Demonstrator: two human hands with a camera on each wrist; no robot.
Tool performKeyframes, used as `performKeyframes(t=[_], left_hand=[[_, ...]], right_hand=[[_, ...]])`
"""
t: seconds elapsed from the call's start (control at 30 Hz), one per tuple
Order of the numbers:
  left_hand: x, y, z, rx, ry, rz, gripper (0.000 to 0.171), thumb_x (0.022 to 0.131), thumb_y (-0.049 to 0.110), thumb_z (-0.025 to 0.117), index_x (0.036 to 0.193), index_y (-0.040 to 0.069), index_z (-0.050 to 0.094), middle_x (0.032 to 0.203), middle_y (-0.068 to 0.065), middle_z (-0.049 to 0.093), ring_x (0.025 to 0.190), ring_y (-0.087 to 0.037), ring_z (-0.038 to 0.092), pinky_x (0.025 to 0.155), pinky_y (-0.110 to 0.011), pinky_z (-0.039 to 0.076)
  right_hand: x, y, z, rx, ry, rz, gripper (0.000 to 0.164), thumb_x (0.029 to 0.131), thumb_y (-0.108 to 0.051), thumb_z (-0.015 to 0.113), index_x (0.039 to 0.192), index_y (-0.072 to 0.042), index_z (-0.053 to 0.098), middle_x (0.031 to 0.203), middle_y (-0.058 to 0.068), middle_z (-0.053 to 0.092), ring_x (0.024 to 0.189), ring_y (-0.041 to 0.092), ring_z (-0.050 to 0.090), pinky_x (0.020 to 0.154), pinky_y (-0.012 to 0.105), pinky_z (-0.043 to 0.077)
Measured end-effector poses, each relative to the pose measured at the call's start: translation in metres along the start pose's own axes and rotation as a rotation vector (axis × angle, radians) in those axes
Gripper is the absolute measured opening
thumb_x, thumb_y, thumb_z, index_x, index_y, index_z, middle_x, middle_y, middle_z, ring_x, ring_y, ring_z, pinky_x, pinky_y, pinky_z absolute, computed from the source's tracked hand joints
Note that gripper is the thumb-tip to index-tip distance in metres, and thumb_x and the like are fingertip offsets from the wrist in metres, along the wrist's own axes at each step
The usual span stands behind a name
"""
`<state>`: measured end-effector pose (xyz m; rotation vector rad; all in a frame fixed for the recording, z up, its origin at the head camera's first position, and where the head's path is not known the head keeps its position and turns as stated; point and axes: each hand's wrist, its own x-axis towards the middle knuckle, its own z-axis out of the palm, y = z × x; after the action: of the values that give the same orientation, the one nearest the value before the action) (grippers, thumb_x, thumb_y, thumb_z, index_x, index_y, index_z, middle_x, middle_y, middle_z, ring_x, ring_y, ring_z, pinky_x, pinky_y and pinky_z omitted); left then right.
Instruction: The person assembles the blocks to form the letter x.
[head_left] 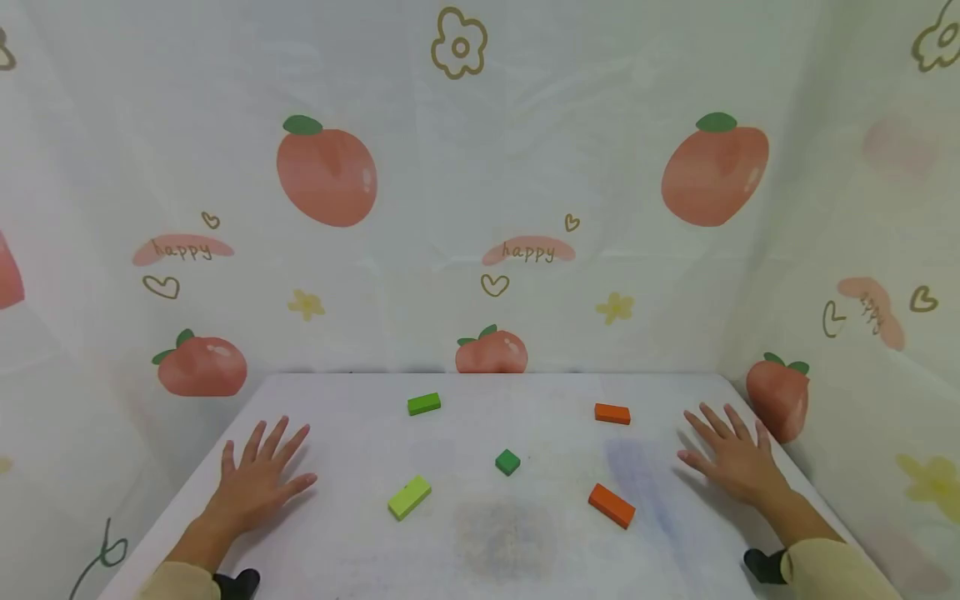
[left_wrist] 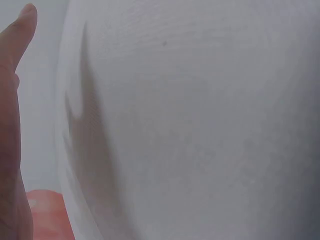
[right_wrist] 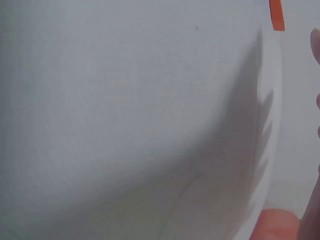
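Observation:
My left hand [head_left: 255, 485] is held over the left side of the white table with its fingers spread and nothing in it. On the right side my right hand [head_left: 737, 461] has its fingers spread too, and it holds nothing. Nearest the left hand lies a light green block [head_left: 409, 497], with a green block [head_left: 424, 404] farther back. A small dark green cube [head_left: 507, 462] sits near the middle. Toward the right hand lie two orange blocks, a front one [head_left: 612, 506] and a back one [head_left: 612, 414]. In the right wrist view an orange block [right_wrist: 276, 15] shows at the top edge.
The white table [head_left: 352, 550] ends at a back edge against a pale curtain [head_left: 420, 200] printed with fruit, hearts and flowers. More curtain hangs at both sides. Dark wrist straps [head_left: 238, 583] show at the sleeve cuffs. Shadows of the hands fall on the tabletop.

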<state>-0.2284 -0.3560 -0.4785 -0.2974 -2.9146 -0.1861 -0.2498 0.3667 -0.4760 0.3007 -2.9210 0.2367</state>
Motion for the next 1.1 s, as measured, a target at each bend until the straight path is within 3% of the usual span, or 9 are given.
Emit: performKeyframes(t=[0.2,0.37,0.67,0.93,1.1], left_hand=[[-0.001,0.004,0.002,0.008,-0.001,0.011,0.083,0.090,0.064,0.051,0.155,0.020,0.025,0.158,-0.019,0.014,0.142,-0.046,0.002,0.100,-0.073,-0.008],[-0.002,0.008,0.005,0.002,0.003,0.019,0.084,0.089,0.065,0.052,0.155,0.021,0.023,0.159,-0.018,0.013,0.142,-0.045,0.004,0.100,-0.070,-0.015],[-0.002,0.014,0.008,-0.042,0.085,0.097,0.080,0.090,0.057,0.058,0.155,0.025,0.025,0.158,-0.016,0.019,0.141,-0.044,0.010,0.102,-0.072,-0.002],[0.004,0.028,0.005,-0.092,0.115,0.145,0.073,0.090,0.052,0.061,0.152,0.024,0.034,0.156,-0.017,0.025,0.140,-0.044,0.015,0.101,-0.071,0.009],[0.006,0.039,0.004,-0.134,0.108,0.158,0.070,0.091,0.050,0.060,0.151,0.023,0.037,0.156,-0.017,0.027,0.140,-0.045,0.017,0.101,-0.070,0.012]], right_hand=[[-0.003,-0.004,0.002,0.015,0.025,-0.016,0.076,0.093,-0.059,0.051,0.148,-0.010,0.036,0.153,0.022,0.027,0.140,0.048,0.009,0.101,0.072,-0.007],[-0.008,-0.008,0.005,0.025,0.064,-0.042,0.076,0.093,-0.058,0.053,0.150,-0.013,0.034,0.154,0.020,0.027,0.141,0.046,0.009,0.101,0.073,-0.004],[-0.011,-0.023,0.009,0.080,0.065,-0.041,0.076,0.090,-0.055,0.059,0.149,-0.012,0.037,0.154,0.021,0.027,0.140,0.046,0.012,0.102,0.072,0.001],[-0.008,-0.040,0.012,0.193,0.121,-0.134,0.074,0.088,-0.043,0.068,0.148,-0.011,0.039,0.148,0.024,0.036,0.132,0.049,0.028,0.096,0.072,0.024],[-0.006,-0.050,0.013,0.272,0.101,-0.143,0.072,0.089,-0.037,0.070,0.147,-0.008,0.039,0.147,0.023,0.037,0.131,0.046,0.031,0.096,0.069,0.030]])
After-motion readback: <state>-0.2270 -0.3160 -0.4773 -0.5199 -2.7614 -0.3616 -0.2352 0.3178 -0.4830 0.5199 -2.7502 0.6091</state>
